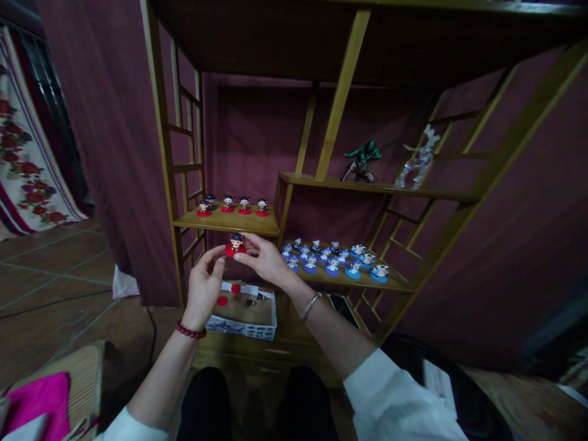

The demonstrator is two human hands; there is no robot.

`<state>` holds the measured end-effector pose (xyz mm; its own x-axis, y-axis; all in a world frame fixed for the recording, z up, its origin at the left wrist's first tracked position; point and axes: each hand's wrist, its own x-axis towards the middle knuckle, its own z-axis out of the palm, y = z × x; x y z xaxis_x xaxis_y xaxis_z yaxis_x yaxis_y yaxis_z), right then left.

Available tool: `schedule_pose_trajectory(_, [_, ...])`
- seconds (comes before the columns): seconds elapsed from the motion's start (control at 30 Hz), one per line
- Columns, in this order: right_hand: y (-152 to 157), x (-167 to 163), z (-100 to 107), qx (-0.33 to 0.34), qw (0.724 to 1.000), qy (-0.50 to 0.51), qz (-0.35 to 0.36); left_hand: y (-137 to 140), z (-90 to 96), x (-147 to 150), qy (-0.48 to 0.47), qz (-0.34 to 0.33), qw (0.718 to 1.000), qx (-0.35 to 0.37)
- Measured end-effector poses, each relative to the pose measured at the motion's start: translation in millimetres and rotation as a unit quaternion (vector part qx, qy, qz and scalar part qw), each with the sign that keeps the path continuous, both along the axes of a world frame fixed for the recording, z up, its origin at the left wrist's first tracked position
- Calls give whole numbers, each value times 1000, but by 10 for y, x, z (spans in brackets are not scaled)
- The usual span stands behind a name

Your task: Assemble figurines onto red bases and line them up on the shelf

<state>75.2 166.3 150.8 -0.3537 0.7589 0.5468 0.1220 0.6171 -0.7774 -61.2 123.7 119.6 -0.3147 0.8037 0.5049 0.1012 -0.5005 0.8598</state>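
Between my two hands is a small figurine point(236, 244) with black hair and a round red base, held upright in front of the upper left shelf point(225, 224). My left hand point(206, 285) pinches its left side, and my right hand point(263, 258) grips its right side. Several similar red-based figurines point(244, 206) stand on that shelf just behind. Below my hands is an open cardboard box point(248, 329) holding red discs point(222, 301) and small dark pieces point(250, 302).
Several blue-based figurines point(332, 266) stand in rows on the lower right shelf point(367, 281). Higher up are a green figure point(364, 160) and a clear, glassy figure point(419, 158). Wooden posts point(342, 95) divide the cabinet. A woven seat point(87, 383) with pink cloth point(43, 401) sits at lower left.
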Motion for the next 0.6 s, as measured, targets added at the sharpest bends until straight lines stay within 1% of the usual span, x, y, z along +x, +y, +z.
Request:
schedule_pose_trajectory(0.17, [264, -68, 204, 3, 1000, 13, 8, 236, 89, -60, 101, 15, 993, 53])
schedule_pose_trajectory(0.23, [359, -105, 290, -11, 1000, 20, 11, 318, 143, -85, 143, 21, 987, 67])
schedule_pose_trajectory(0.33, [486, -163, 403, -48, 998, 25, 9, 411, 241, -131, 209, 42, 974, 73])
schedule_pose_trajectory(0.47, [650, -233, 482, -89, 996, 13, -2, 512, 363, -202, 317, 93, 942, 60])
schedule_pose_trajectory(0.6, [845, -293, 471, -83, 996, -17, -38, 642, 408, -255, 425, 125, 894, 70])
